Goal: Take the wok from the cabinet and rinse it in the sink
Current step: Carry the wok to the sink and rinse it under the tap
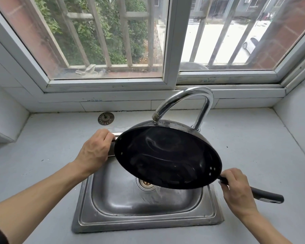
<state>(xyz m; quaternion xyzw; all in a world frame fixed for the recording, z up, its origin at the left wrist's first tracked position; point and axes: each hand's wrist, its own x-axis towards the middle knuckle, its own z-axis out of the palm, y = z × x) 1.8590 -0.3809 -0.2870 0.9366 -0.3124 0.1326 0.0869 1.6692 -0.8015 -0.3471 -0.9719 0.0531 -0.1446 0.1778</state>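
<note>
The wok [167, 156] is held tilted above the sink [146, 206], its far rim under the tap [188, 103]. The right hand [236, 190] is closed round the handle [266, 195]; the left hand [95, 149] grips the opposite rim.

The wok [167, 156] is held tilted above the sink [113, 206], its inside facing the camera. The left hand [95, 150] grips the rim side; the right hand [236, 189] grips the long handle [268, 195]. The faucet [188, 103] spout meets the wok's upper edge. A strainer [106, 118] lies on the countertop [42, 147] behind.
</note>
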